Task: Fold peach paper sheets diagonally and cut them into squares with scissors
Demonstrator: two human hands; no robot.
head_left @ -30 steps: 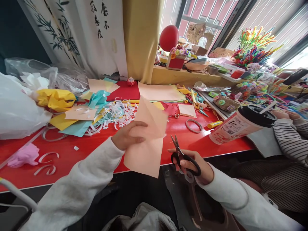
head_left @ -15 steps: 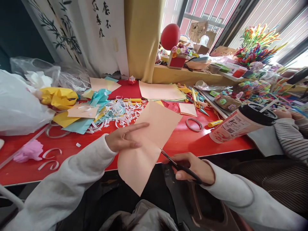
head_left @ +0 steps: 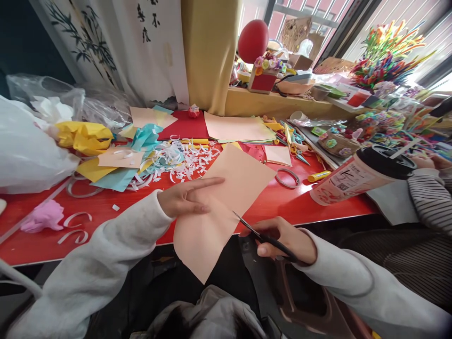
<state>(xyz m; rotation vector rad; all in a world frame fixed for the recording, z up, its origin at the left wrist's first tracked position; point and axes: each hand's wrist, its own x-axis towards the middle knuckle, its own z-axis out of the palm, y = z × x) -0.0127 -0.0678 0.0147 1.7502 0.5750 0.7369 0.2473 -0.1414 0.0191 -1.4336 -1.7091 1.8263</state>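
Note:
A peach sheet of paper spans the table's front edge, its near corner hanging over my lap. My left hand grips the sheet at its left side, index finger and thumb stretched over the top; the other fingers are partly hidden. In my right hand is a pair of black-handled scissors. Their blades reach over the sheet's right edge, the tips lying well inside it. The lower blade is hard to make out against the paper.
A lidded paper cup leans at right, near a striped sleeve of another person. White paper shreds, a yellow crumpled paper and a plastic bag lie left. A tape ring sits beyond the sheet.
The scissor tips have moved slightly left, farther in over the peach sheet. My left hand keeps its hold, and the whole view has shifted a little.

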